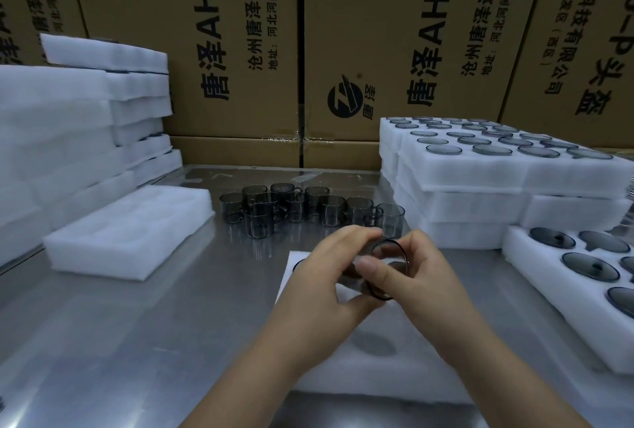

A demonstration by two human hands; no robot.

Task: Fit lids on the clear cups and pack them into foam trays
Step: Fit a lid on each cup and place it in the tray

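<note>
While about a dozen bare cups (308, 210) wait in a bunch near the back edge of the tabletop (137, 342), the job looks far from done. The left hand (326, 280) has its grip curled round one cup (387, 258), and the right hand (425, 276) pinches a dark-rimmed lid (407, 265) against it, above the foam tray (343, 359) at the near edge. I cannot tell if the lid is on tight. Another tray (130, 232) by the left edge holds nothing. More lids (590, 266) sit in foam by the right edge.

table (137, 324): brushed metal, glossy | trays (130, 222): white matt foam | cups (310, 204): smoky clear glass | boxes (240, 33): brown cardboard
</note>
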